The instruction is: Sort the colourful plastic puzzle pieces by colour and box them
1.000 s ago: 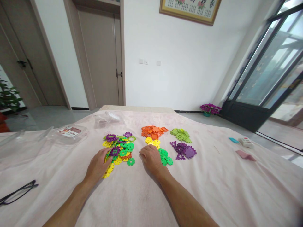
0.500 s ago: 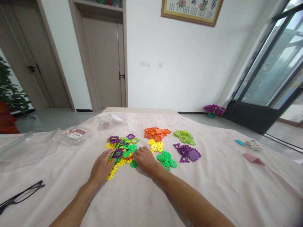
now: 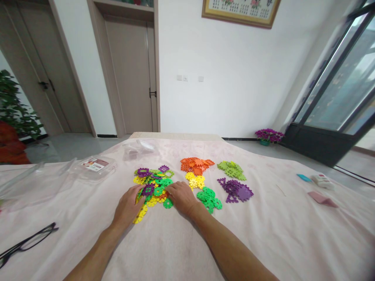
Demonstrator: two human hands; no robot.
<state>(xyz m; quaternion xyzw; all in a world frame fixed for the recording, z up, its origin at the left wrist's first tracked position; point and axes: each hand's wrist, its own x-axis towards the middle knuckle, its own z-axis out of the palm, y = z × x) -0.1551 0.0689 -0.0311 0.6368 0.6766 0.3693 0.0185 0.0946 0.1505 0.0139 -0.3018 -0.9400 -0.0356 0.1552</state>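
A mixed pile of plastic snowflake pieces (image 3: 152, 182) in yellow, green, purple and orange lies on the pink cloth (image 3: 175, 242). My left hand (image 3: 128, 207) rests at the pile's left edge, with its fingers stretched over yellow and purple pieces. At the pile's right edge, my right hand (image 3: 181, 197) has its fingers curled down onto pieces; I cannot see what they pinch. To the right lie sorted heaps: orange (image 3: 197, 164), yellow (image 3: 195, 180), green (image 3: 209, 197), light green (image 3: 231, 169) and purple (image 3: 236, 189).
Black glasses (image 3: 27, 243) lie near the front left. A clear labelled lid (image 3: 94, 166), a clear tub (image 3: 26, 183) and a plastic bag (image 3: 136, 148) sit at the back left. At the far right are a teal piece (image 3: 304, 177), a small white box (image 3: 322, 180) and a pink item (image 3: 322, 199).
My right hand has moved left from beside the green and yellow heaps to the mixed pile's right edge. The left hand stays at the pile. The view has turned slightly.
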